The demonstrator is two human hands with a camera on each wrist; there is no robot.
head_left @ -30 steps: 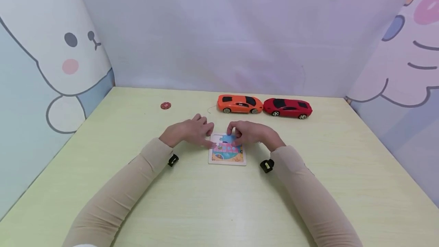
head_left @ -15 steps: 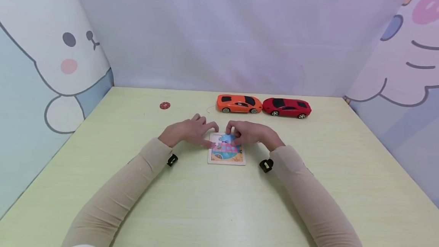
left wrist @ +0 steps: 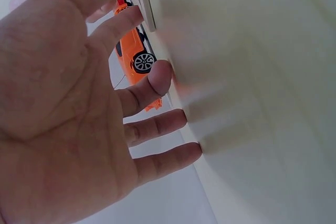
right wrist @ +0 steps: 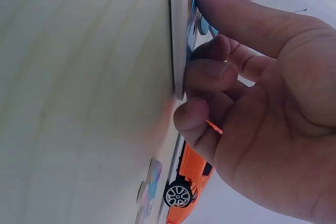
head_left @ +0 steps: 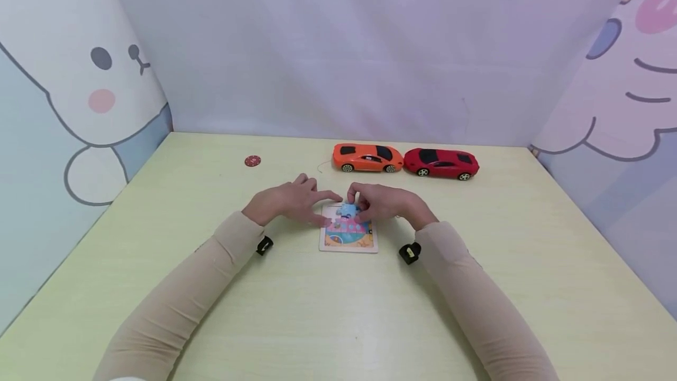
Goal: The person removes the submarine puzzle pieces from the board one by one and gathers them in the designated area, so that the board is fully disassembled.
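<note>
A small jigsaw puzzle board (head_left: 348,249) with a pale frame lies mid-table, its picture in pink, blue and orange. My right hand (head_left: 383,201) pinches a blue puzzle piece (head_left: 347,210) between thumb and fingers over the board's upper part. That piece stands tilted above the board's surface in the right wrist view. At the board's left side is my left hand (head_left: 298,201), thumb on the picture and index finger stretched to the top edge. Its other fingers (left wrist: 165,163) reach down to the tabletop in the left wrist view.
Behind the board stand an orange toy car (head_left: 367,158) and a red toy car (head_left: 441,163), end to end. A red round chip (head_left: 252,161) lies at the back left. Another puzzle piece (right wrist: 151,187) lies beside the board. A pale curtain (head_left: 338,52) hangs behind the table.
The blue piece has tilted up and shifted slightly in my right hand's fingers. My left index finger has stretched rightward along the board's top edge.
</note>
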